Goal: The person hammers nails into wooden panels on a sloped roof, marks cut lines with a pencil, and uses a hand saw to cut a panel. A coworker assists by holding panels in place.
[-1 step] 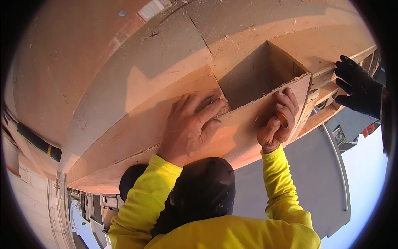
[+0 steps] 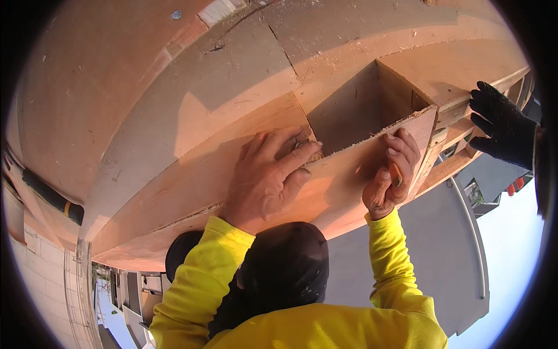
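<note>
My left hand (image 2: 263, 180) lies spread over a plywood strip (image 2: 192, 168), thumb apart and fingertips at its end by the opening. Between those fingers a small wood piece (image 2: 314, 156) and something round partly show; I cannot make out the round thing. My right hand (image 2: 395, 168) has its fingers curled at the outer face of an upright plywood board (image 2: 334, 180), near the board's rough top edge. A slim orange-brown stick (image 2: 396, 175), pencil-like, shows among its fingers; most of it is hidden. The box-like opening (image 2: 354, 110) lies behind that board, between my hands.
Another person's black-gloved hand (image 2: 503, 122) rests by the wooden frame at the right. Wood shavings dot the curved plywood surface (image 2: 360, 29). A dark rounded shape (image 2: 285, 262) sits between my yellow sleeves. A dark tool handle (image 2: 52, 195) lies at the left.
Both hands keep almost the same place on the wood. The stick in my right hand is turned slightly, and the whole view has shifted a little.
</note>
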`<move>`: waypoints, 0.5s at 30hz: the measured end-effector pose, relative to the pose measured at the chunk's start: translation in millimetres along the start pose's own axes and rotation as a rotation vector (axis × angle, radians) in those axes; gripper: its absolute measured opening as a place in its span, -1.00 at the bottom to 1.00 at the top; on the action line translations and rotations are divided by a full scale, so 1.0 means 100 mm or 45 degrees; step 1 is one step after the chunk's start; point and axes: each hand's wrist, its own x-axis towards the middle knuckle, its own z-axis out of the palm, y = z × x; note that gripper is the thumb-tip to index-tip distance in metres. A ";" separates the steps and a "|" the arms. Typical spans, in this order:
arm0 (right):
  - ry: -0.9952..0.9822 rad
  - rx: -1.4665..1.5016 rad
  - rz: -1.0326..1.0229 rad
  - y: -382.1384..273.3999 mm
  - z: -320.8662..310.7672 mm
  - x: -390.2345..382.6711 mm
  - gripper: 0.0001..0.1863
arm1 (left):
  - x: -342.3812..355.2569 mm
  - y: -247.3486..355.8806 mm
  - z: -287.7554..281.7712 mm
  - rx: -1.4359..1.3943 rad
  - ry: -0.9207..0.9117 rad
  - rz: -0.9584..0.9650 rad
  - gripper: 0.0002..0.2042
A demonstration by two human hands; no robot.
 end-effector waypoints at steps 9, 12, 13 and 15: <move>-0.337 0.445 0.241 -0.44 -0.62 0.02 -0.65 | 0.06 -0.04 0.01 -0.197 -0.014 0.023 -0.66; -0.357 0.522 0.385 -0.61 -0.66 0.09 -0.82 | 0.05 -0.04 0.02 -0.248 0.014 0.007 -0.67; -0.353 0.579 0.351 -0.60 -0.67 0.10 -0.85 | 0.05 -0.05 0.03 -0.257 0.024 0.007 -0.68; -0.370 0.651 0.272 -0.56 -0.67 0.16 -0.82 | 0.05 -0.07 0.03 -0.282 0.036 0.011 -0.68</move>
